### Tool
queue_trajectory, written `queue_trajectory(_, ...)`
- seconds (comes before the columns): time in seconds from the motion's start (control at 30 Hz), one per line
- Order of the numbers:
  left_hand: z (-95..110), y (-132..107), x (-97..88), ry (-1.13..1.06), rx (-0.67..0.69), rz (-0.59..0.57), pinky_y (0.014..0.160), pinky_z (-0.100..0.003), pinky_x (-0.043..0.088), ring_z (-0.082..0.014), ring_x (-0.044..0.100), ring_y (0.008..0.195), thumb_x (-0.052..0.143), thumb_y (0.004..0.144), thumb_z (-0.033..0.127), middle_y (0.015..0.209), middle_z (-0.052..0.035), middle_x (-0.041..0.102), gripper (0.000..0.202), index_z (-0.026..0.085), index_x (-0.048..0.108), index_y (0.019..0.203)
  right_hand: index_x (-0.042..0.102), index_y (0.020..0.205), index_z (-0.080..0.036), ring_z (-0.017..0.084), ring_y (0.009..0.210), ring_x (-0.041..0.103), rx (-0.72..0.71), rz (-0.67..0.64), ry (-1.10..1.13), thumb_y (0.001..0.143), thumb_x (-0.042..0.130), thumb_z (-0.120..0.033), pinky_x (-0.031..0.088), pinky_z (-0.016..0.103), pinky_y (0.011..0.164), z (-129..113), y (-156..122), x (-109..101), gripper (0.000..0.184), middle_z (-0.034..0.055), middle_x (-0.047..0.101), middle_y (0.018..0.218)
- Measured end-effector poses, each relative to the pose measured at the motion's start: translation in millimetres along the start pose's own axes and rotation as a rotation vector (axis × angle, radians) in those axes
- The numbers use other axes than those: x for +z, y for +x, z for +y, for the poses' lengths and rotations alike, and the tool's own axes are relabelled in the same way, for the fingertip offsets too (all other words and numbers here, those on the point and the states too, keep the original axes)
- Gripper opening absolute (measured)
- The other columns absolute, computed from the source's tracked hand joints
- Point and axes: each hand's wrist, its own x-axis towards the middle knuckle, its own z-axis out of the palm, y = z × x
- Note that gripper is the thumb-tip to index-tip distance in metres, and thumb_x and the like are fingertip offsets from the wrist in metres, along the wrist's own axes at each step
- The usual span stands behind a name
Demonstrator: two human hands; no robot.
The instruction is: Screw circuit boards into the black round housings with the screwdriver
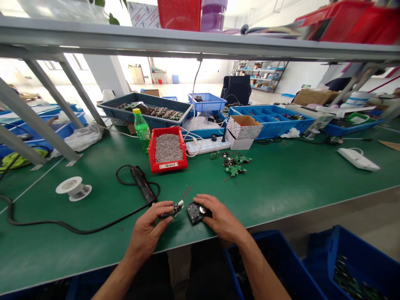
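Between the thumb and fingers of my left hand (pixel 149 227) is a small circuit board (pixel 175 209) with a white connector and a thin red wire sticking up. My right hand (pixel 222 218) grips a black square plastic housing (pixel 195 212) with a round silver part on it, low over the green bench near its front edge. The two pieces are close together but apart. Just beyond my left hand a black electric screwdriver (pixel 143 185) lies on the bench. Several loose green circuit boards (pixel 234 164) lie in a pile farther back.
A red bin of small screws (pixel 168 166) stands mid-bench beside a green bottle (pixel 141 131). At left are a solder wire spool (pixel 74 188) and a black cable (pixel 78 230). Behind stand a power strip (pixel 208 146) and blue trays (pixel 271 121). Blue crates (pixel 368 258) sit below the edge.
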Motion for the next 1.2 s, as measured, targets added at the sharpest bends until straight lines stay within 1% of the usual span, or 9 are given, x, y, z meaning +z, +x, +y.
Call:
queue_trajectory(0.07, -4.9, -1.0, -0.5, 0.024, -0.002, -0.013, 0.105, -0.04, 0.043, -0.024, 0.063, 0.111, 0.07, 0.084, 0.031, 0.117, -0.0069, 0.069, 0.017, 0.028, 0.075, 0.099, 0.056, 0.134, -0.029, 0.02, 0.136, 0.046, -0.03, -0.062, 0.015, 0.07, 0.041, 0.003, 0.038, 0.044, 0.114, 4.9, 0.6, -14.3, 0.073, 0.0033, 0.047, 0.148)
queue_trajectory(0.17, -8.6, -2.8, 0.7, 0.065, 0.021, -0.011, 0.103, -0.039, 0.044, -0.0232, 0.063, 0.109, 0.07, 0.084, 0.032, 0.117, -0.0063, 0.068, 0.017, 0.029, 0.075, 0.1, 0.05, 0.139, -0.025, 0.022, 0.135, 0.046, 0.047, 0.136, -0.035, 0.074, 0.04, -0.002, 0.04, 0.044, 0.112, -0.3, -7.0, -16.5, 0.07, 0.0067, 0.046, 0.148)
queue_trajectory(0.27, -4.9, -1.2, 6.5, 0.098, 0.079, 0.024, 0.096, -0.036, 0.049, -0.0227, 0.065, 0.106, 0.071, 0.083, 0.03, 0.114, -0.0065, 0.068, 0.016, 0.03, 0.076, 0.098, 0.051, 0.131, -0.019, 0.032, 0.119, 0.055, 0.255, 0.464, -0.18, 0.081, 0.06, -0.027, 0.046, 0.05, 0.1, -18.4, -17.6, 8.9, 0.052, 0.0145, 0.059, 0.129)
queue_trajectory(0.33, 0.4, 2.2, 12.8, 0.112, 0.116, 0.043, 0.094, -0.036, 0.051, -0.0232, 0.065, 0.104, 0.073, 0.081, 0.028, 0.112, -0.0069, 0.069, 0.015, 0.03, 0.077, 0.096, 0.051, 0.126, -0.017, 0.037, 0.11, 0.056, 0.334, 0.554, -0.285, 0.075, 0.072, -0.047, 0.046, 0.052, 0.092, -31.0, -20.1, 31.7, 0.063, 0.0173, 0.062, 0.12)
queue_trajectory(0.4, 5.4, 6.4, 19.8, 0.109, 0.148, 0.039, 0.093, -0.036, 0.052, -0.0239, 0.065, 0.103, 0.073, 0.08, 0.027, 0.11, -0.0075, 0.069, 0.015, 0.03, 0.078, 0.095, 0.051, 0.123, -0.016, 0.039, 0.107, 0.056, 0.358, 0.57, -0.35, 0.072, 0.074, -0.054, 0.044, 0.052, 0.088, -38.8, -17.2, 49.8, 0.067, 0.0187, 0.062, 0.115)
queue_trajectory(0.5, 8.5, 11.9, 27.8, 0.116, 0.208, -0.028, 0.091, -0.036, 0.053, -0.0237, 0.065, 0.102, 0.071, 0.082, 0.026, 0.11, -0.0081, 0.068, 0.016, 0.029, 0.078, 0.096, 0.054, 0.117, -0.017, 0.037, 0.104, 0.056, 0.357, 0.55, -0.36, 0.076, 0.071, -0.045, 0.043, 0.051, 0.087, -37.1, -10.0, 60.1, 0.053, 0.0168, 0.064, 0.111)
queue_trajectory(0.73, 2.5, 18.8, 31.3, 0.239, 0.374, -0.266, 0.091, -0.032, 0.053, -0.0205, 0.063, 0.105, 0.063, 0.089, 0.021, 0.114, -0.0087, 0.063, 0.023, 0.03, 0.073, 0.108, 0.04, 0.135, -0.017, 0.03, 0.11, 0.057, 0.242, 0.503, -0.114, 0.075, 0.067, -0.024, 0.046, 0.045, 0.096, -15.6, -18.0, 49.5, 0.067, 0.0129, 0.062, 0.12)
queue_trajectory(1.0, 20.8, 24.3, 39.2, 0.325, 0.478, -0.335, 0.088, -0.032, 0.053, -0.0206, 0.062, 0.101, 0.058, 0.091, 0.02, 0.108, -0.0099, 0.063, 0.022, 0.026, 0.072, 0.108, 0.025, 0.145, -0.017, 0.03, 0.114, 0.058, 0.263, 0.491, 0.037, 0.073, 0.069, -0.023, 0.046, 0.048, 0.1, -14.3, -22.0, 48.4, 0.084, 0.0136, 0.061, 0.124)
queue_trajectory(1.2, 19.6, 26.2, 45.8, 0.463, 0.525, -0.361, 0.087, -0.035, 0.052, -0.0215, 0.058, 0.101, 0.055, 0.093, 0.019, 0.109, -0.0111, 0.061, 0.019, 0.021, 0.069, 0.106, 0.026, 0.145, -0.018, 0.03, 0.115, 0.058, 0.254, 0.491, 0.071, 0.072, 0.069, -0.019, 0.046, 0.049, 0.102, -12.7, -24.0, 48.6, 0.084, 0.0134, 0.06, 0.125)
